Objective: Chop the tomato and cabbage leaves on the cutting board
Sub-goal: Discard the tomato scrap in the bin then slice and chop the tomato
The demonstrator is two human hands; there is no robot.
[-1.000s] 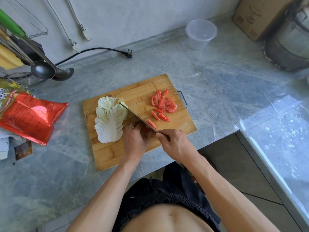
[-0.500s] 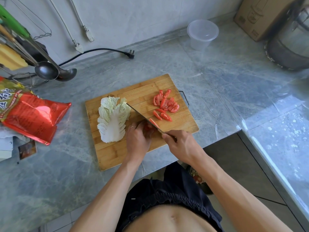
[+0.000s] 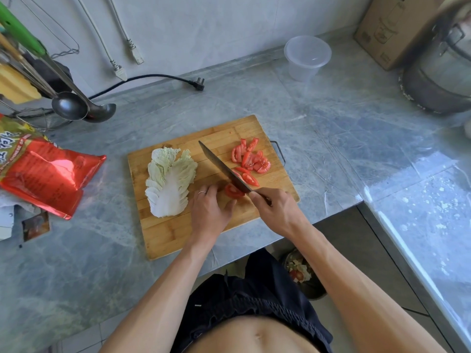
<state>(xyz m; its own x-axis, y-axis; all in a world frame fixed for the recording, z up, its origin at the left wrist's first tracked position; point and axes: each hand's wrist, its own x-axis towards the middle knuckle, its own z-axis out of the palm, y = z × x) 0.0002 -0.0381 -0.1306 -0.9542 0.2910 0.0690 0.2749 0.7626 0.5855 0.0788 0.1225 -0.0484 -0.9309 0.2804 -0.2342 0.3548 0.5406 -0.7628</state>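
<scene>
Grey counter (image 3: 318, 138) w/ cutting board (image 3: 178, 235): left hand (image 3: 210, 212) steadies tomato piece (image 3: 233, 191) (fingers tucked), right hand (image 3: 276, 208) clamps knife (image 3: 224, 168); cabbage (image 3: 169, 182) waits.

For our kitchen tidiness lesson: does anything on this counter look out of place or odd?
Two things. A loose black plug lies unplugged on the counter behind the board. A red snack bag lies crumpled left of the board, on some paper. The tomato pieces and cabbage sit tidily on the board.

red snack bag (image 3: 48, 174) | white CJK chars + small Eng. line | illegible
</scene>
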